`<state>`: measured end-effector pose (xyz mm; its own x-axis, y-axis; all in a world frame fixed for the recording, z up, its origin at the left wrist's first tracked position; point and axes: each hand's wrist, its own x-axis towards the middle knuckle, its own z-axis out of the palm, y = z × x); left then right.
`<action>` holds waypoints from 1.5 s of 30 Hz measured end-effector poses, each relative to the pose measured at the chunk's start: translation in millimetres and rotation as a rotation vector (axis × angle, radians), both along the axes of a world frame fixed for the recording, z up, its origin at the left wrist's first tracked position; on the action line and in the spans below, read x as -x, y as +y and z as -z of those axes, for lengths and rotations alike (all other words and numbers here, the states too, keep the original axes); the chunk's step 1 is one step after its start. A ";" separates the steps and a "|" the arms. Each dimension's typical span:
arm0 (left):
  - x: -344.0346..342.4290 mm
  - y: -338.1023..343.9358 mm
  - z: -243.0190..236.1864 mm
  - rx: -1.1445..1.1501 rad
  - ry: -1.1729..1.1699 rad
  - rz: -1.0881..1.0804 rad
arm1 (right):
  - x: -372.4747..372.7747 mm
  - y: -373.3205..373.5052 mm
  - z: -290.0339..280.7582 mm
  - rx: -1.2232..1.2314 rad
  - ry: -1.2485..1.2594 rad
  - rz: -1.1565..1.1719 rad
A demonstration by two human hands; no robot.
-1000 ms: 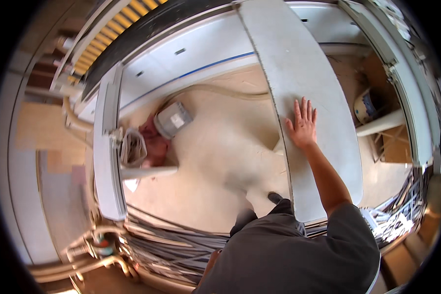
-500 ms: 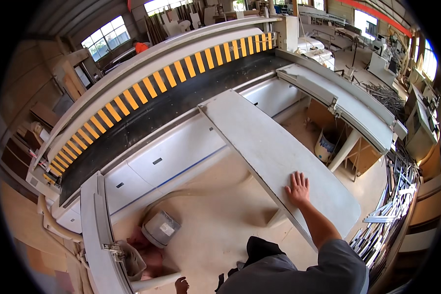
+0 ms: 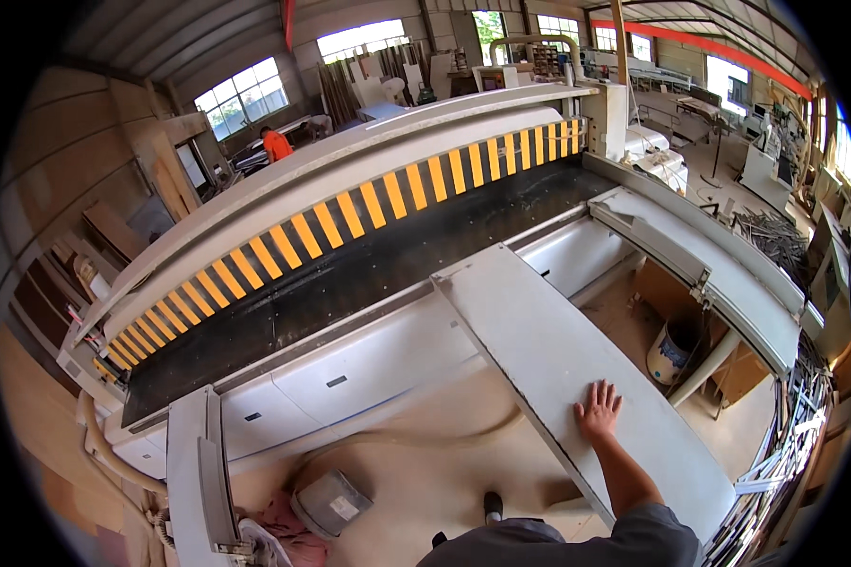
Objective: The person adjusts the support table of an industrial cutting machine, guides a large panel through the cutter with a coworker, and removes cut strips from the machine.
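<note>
My right hand lies flat, palm down and fingers spread, on a long pale grey support table. It rests near that table's left edge and holds nothing. At its far end the table meets a large panel-cutting machine, which has a black bed and a yellow-and-white striped guard under a long pale beam. My left hand is out of view.
Another support arm stands at left, a grey side table at right. A grey bucket, a hose and a white bucket are on the floor. Metal strips lie at far right. A person in orange is beyond the machine.
The view has tilted upward, so the machine sits lower and further right in the picture. My left hand has left the lower edge. My right hand stays flat on the table.
</note>
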<state>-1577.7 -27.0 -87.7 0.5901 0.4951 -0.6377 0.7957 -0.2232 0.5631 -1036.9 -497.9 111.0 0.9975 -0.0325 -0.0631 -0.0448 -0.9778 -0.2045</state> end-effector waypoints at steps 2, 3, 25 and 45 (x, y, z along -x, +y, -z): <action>-18.5 14.2 -6.6 0.001 0.001 -0.028 | -38.9 20.6 5.7 0.016 0.019 -0.028; -28.5 20.2 -5.6 0.003 -0.012 -0.046 | -61.6 30.0 7.6 0.018 0.017 -0.038; -257.2 220.2 9.0 -0.361 0.355 -0.164 | -271.8 202.8 8.3 0.052 0.059 0.165; -535.8 431.6 -114.3 -0.419 -0.001 -0.022 | -362.7 247.1 21.5 0.207 0.112 0.500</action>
